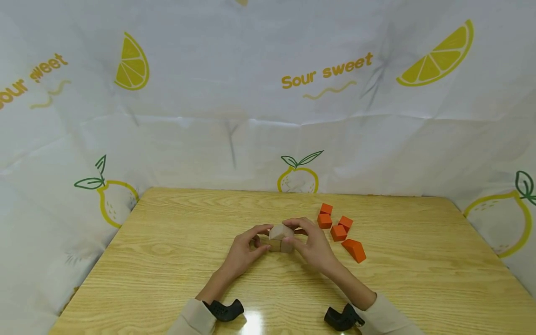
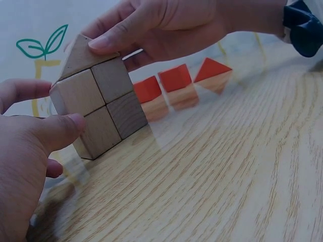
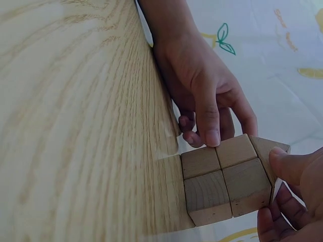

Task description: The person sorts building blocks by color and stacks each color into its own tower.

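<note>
Wooden 2x2 cube stack (image 2: 105, 104) is standing on the table (image 1: 167, 279), wooden triangle block (image 2: 82, 59) sitting on top. R hand (image 1: 312, 244) is pinching the triangle, fingers nearly closed; L hand (image 1: 243, 251) is loosely gripping the stack's left side. Orange blocks (image 1: 338, 233) are lying right of the stack, lemon-print sheet (image 1: 217, 70) hanging behind it btw.

2 hands (image 1: 243, 251) (image 1: 314, 244) close together

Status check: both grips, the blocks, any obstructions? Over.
Left grip on side of cube stack; right grip pinching triangular block on top. Stack upright, two by two. Orange blocks off to the right, apparently clear of the work.
</note>
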The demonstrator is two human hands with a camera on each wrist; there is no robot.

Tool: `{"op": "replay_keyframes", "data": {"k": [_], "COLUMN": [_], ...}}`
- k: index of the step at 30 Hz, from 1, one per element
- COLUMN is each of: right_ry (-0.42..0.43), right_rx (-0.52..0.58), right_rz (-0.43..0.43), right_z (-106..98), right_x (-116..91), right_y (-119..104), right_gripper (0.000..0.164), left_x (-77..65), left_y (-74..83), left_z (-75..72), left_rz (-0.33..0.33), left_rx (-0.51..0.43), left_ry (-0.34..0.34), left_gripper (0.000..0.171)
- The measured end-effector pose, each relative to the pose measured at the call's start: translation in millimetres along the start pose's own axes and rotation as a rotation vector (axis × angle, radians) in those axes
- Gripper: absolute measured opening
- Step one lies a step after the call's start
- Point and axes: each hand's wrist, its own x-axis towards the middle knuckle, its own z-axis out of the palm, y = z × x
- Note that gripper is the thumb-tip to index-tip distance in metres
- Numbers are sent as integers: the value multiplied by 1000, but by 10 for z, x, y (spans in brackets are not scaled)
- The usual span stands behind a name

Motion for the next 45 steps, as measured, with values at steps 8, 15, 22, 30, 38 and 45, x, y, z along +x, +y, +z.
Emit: {"op": "replay_keyframes", "data": {"k": [8,15,22,30,38,45], "right_ry": [3,1,5,4,16,98], "right_rx": [-10,-35,-31,-33,-48,-70], "right_rz": [-2,-1,-18,-18,-35,-24], "right_z": [-1,-11,-24,-41,-51,-143], "right_x": [-9,-16,-27,-35,-59,-228], "right_y": [17,29,27,17,42,68], "right_gripper": [36,37,37,37,45,45], "left_x": [5,8,15,25,-16,-70], "left_y": [-4,20,22,30,12,4], "left_z": [14,17,36,47,34,26], "left_rz": [13,6,14,16,62,161], "left_rx": [0,-12,-16,-8,30,39], "left_ry": [2,-4,-4,-10,42,187], "left_gripper": [48,49,49,50,53,47]}}
